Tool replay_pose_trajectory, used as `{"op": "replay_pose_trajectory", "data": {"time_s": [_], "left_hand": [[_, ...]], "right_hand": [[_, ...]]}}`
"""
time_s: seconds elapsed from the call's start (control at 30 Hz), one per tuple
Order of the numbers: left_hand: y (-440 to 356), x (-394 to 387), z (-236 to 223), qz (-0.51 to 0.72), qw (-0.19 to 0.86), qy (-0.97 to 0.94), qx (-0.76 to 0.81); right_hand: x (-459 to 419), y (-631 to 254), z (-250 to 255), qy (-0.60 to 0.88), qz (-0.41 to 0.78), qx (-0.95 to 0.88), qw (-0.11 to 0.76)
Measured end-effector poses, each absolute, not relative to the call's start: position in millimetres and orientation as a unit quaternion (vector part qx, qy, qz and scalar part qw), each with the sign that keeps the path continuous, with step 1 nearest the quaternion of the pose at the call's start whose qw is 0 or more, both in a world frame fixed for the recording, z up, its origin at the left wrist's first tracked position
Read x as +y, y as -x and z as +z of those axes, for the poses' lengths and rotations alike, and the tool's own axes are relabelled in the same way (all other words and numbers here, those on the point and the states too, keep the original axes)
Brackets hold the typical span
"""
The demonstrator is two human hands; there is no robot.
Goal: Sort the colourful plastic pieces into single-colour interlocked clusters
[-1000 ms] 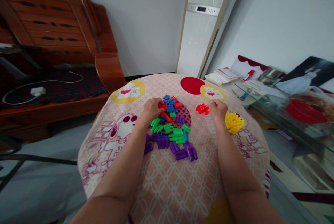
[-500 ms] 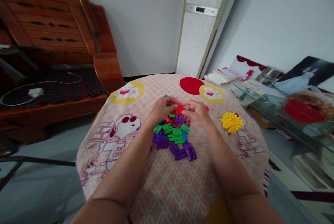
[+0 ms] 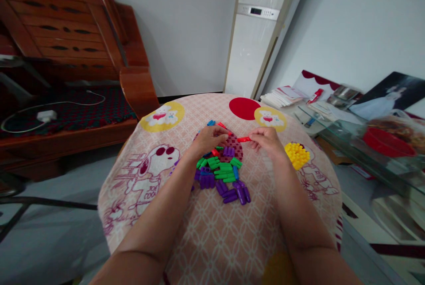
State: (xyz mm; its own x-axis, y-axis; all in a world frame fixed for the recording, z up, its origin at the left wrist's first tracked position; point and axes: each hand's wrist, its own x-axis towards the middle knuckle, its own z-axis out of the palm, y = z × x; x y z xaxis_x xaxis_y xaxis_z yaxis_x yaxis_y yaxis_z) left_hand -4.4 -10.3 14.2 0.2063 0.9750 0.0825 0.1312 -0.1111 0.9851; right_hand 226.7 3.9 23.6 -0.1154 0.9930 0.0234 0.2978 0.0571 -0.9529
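1. Head view: the hands, together over the pile (image 3: 225, 172) half a second earlier, had parted; the right hand (image 3: 266, 140) had shifted rightward.
2. Its fingertips pinched one end of a red block (image 3: 244, 139), which stuck out toward the left hand (image 3: 209, 139), just right of the pile. That block was thus with the right hand alone, apart from the mixed colours.
3. The left fingers curled over the pile; whether they gripped anything, I could not tell.
4. Yellow blocks (image 3: 298, 155) stood beside the right wrist.

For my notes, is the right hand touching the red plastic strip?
Touching: in the head view, the right hand pinches the red strip at one end.
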Motion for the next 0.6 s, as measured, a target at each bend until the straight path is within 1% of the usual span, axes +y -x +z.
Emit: {"op": "replay_pose_trajectory", "data": {"time_s": [0.1, 0.23, 0.43, 0.6], "left_hand": [[9.8, -9.0, 14.1, 0.434, 0.468, -0.616, 0.462], [12.5, -8.9, 14.0, 0.428, 0.464, -0.62, 0.466], [10.1, -9.2, 13.7, 0.428, 0.466, -0.622, 0.462], [11.2, -8.5, 13.0, 0.43, 0.466, -0.62, 0.463]], "right_hand": [[9.1, -250.6, 27.8, 0.599, 0.384, -0.589, 0.383], [14.2, -264.3, 22.5, 0.667, 0.323, -0.581, 0.338], [25.5, -266.1, 1.1, 0.689, 0.249, -0.612, 0.298], [27.4, -269.7, 4.0, 0.704, 0.237, -0.592, 0.313]]}}
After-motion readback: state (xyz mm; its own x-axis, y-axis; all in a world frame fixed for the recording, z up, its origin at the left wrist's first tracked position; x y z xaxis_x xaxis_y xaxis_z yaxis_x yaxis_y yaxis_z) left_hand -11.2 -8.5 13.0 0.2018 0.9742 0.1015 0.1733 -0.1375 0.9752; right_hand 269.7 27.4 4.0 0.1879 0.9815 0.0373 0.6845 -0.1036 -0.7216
